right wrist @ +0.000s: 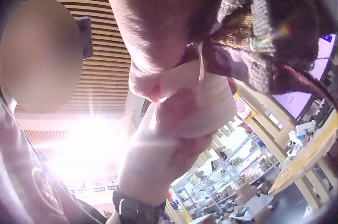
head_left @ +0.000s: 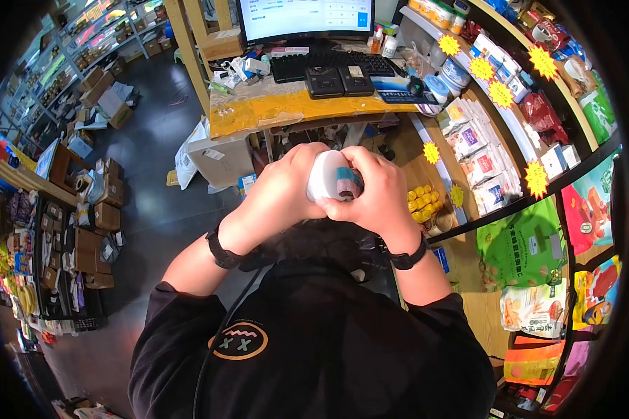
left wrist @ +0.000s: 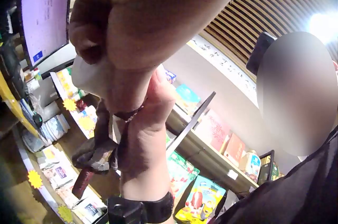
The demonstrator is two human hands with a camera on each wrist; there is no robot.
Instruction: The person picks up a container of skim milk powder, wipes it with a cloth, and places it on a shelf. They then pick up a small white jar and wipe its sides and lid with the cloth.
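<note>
Together at chest height, left hand (head_left: 276,192) and right hand (head_left: 377,192), both clamped on a white cup-shaped package (head_left: 332,176) held between them. Left fingers curled round its near-left wall; right fingers and thumb wrapped over its far-right side, covering a pink and teal printed label. From the left wrist view, white package bottom (left wrist: 92,73) tucked under the left fist, with a dark knitted cord (left wrist: 97,147) hanging just below the grip. From the right wrist view, white wall (right wrist: 203,100) pinched between both hands. Beyond the grip: a yellow-topped counter (head_left: 286,108), keyboard (head_left: 328,65), monitor (head_left: 304,17). Right of the grip: snack shelves (head_left: 510,140).
</note>
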